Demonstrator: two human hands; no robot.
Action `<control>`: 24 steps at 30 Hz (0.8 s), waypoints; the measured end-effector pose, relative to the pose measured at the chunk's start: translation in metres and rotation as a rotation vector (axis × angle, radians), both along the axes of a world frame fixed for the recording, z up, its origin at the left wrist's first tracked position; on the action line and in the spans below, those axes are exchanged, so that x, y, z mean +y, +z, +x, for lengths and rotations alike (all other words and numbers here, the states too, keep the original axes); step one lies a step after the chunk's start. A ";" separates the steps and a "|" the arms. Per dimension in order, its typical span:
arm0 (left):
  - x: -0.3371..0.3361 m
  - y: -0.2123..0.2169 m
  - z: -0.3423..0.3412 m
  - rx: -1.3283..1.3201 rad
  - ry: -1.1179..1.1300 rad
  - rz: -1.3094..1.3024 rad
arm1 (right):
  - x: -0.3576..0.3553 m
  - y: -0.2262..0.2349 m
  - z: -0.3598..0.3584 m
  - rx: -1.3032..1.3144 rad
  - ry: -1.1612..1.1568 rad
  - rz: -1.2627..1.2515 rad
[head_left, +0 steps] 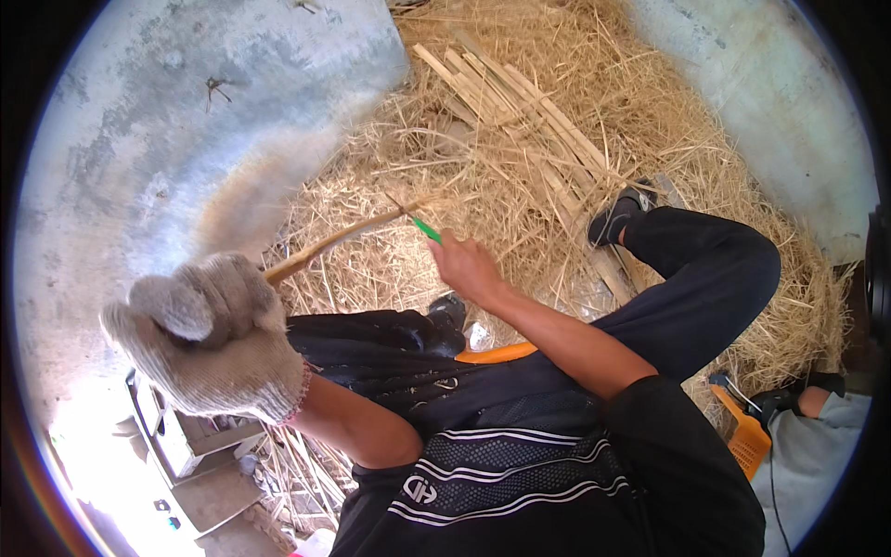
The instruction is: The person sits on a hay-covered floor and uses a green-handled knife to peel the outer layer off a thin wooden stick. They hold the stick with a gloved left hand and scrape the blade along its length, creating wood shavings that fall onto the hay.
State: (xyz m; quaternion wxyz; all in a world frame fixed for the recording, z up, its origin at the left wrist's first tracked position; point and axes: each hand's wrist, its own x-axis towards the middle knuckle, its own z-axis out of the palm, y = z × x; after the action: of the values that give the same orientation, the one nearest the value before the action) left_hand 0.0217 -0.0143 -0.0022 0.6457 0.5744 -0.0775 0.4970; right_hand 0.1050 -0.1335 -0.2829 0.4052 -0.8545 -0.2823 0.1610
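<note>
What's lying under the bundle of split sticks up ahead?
The split sticks lie on a straw pile. Whatever is beneath the straw is covered; bare concrete floor shows only beside it.

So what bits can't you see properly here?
Head view only:
- Left hand's fingers: covered by the knit glove.
- Stick's near end: hidden inside that glove.
- Green tool's handle: buried in the right hand.
- Orange thing: mostly behind the legs.
- Grey boxes: washed out by glare.

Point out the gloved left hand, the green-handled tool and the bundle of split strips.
Gloved left hand (209,339), head view, on the glove's knuckles.
Green-handled tool (427,229), head view, on the green handle.
Bundle of split strips (506,97), head view, on its middle strips.
</note>
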 end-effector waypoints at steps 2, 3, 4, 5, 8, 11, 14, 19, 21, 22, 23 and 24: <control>-0.001 0.004 -0.001 -0.031 0.004 -0.020 | -0.008 -0.010 0.014 0.076 -0.113 -0.086; -0.001 0.001 -0.005 -0.024 0.010 -0.042 | -0.006 0.008 0.007 0.184 -0.083 -0.046; -0.002 0.000 -0.006 -0.010 0.045 -0.061 | -0.004 0.045 -0.003 0.293 -0.057 -0.010; -0.005 0.002 -0.005 -0.009 0.077 -0.078 | -0.001 0.066 -0.006 0.388 -0.033 0.029; -0.013 0.003 0.002 0.009 0.208 -0.087 | 0.008 0.064 -0.021 0.198 0.000 0.181; -0.016 0.003 0.004 0.010 0.287 -0.101 | 0.002 0.034 -0.006 0.180 -0.080 0.128; -0.018 0.006 0.005 0.002 0.305 -0.110 | 0.005 0.053 -0.011 0.254 -0.050 0.149; -0.028 0.008 0.006 0.014 0.318 -0.134 | 0.009 0.052 -0.016 0.245 -0.102 0.151; -0.020 0.006 0.005 -0.010 0.239 -0.102 | -0.006 0.030 0.001 -0.006 -0.070 -0.039; -0.019 0.007 0.004 -0.019 0.221 -0.097 | -0.004 0.024 0.005 0.023 -0.081 -0.023; -0.018 0.007 0.004 -0.022 0.199 -0.095 | -0.003 0.019 0.008 0.058 -0.095 -0.011; -0.017 0.005 0.002 -0.012 0.183 -0.100 | -0.004 0.034 0.004 0.104 -0.104 -0.008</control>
State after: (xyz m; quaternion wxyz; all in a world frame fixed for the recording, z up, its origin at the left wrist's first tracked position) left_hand 0.0238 -0.0316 0.0025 0.6249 0.5431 -0.0037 0.5608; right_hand 0.1088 -0.1375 -0.2486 0.4236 -0.8602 -0.2155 0.1852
